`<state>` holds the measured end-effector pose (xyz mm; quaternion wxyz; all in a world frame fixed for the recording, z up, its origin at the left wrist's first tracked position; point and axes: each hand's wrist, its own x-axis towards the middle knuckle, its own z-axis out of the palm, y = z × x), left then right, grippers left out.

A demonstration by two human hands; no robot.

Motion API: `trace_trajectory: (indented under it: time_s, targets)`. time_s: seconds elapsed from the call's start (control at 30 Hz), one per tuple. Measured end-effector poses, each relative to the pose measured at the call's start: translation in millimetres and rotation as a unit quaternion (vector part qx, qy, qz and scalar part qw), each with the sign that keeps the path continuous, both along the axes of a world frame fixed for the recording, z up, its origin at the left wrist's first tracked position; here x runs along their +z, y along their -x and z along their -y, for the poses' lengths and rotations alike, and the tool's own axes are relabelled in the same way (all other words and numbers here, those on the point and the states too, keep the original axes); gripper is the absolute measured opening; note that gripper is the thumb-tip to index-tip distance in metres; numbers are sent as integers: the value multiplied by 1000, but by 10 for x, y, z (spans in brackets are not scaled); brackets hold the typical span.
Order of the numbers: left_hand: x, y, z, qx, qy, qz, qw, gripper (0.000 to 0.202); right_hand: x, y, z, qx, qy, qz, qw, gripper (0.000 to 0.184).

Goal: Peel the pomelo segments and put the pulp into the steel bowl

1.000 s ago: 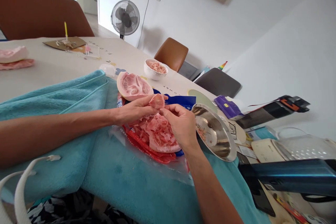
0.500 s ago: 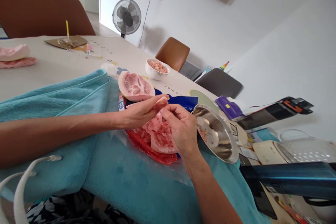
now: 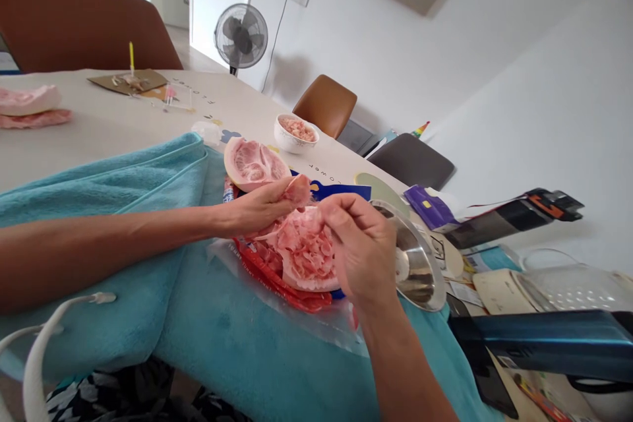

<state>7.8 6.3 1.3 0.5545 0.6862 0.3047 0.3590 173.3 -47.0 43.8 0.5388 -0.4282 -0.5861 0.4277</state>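
Note:
My left hand [image 3: 264, 206] holds a pink pomelo segment [image 3: 297, 190] between thumb and fingers. Just right of it, my right hand [image 3: 363, 244] is pinched closed, and whatever lies in its fingertips is too small or hidden to make out. Below both hands, a heap of pink pomelo membrane [image 3: 306, 250] sits in a piece of rind on a red and blue plastic bag [image 3: 281, 287]. Behind my left hand stands a hollow pomelo rind half [image 3: 254, 163]. A steel bowl [image 3: 420, 264] is partly hidden by my right hand.
A white bowl [image 3: 295, 135] of pomelo flesh stands farther back. A teal towel [image 3: 237, 343] covers the near side. To the right are a purple packet [image 3: 430, 206], a dark blue bottle-like object [image 3: 554, 339] and a phone [image 3: 487, 376]. More rind [image 3: 30, 102] lies far left.
My right hand has moved right, away from my left hand, leaving a gap between them. The segment in my left hand now shows more fully.

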Motion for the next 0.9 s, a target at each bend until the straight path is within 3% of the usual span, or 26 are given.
trace_trajectory:
  time_s: [0.13, 0.2, 0.3, 0.4, 0.5, 0.63, 0.73, 0.9]
  targets:
    - [21, 13, 35, -7, -17, -12, 1000, 7, -47, -143, -155, -116, -21, 124, 985, 22]
    - [28, -7, 31, 5, -65, 1, 998, 9, -80, -170, -211, -109, 2, 151, 983, 22]
    - [14, -47, 9, 23, -135, -6, 991, 13, -113, -126, -224, -59, 43, 147, 986, 39]
    - [-46, -80, -11, 22, -201, -36, 979, 16, -123, -45, -191, -59, 37, 193, 979, 25]
    - [-120, -97, -25, 32, -236, -76, 968, 35, -123, -7, -162, -80, 29, 227, 970, 20]
    - [-171, -85, -50, 47, -263, -123, 956, 43, -136, -26, -156, -46, 42, 203, 977, 22]
    - [-192, -56, -68, 25, -276, -118, 954, 44, -156, -40, -163, 3, 54, 138, 989, 19]
    - [-209, -85, -80, 12, -211, -56, 976, 40, -135, -1, -128, 89, 79, 16, 993, 17]
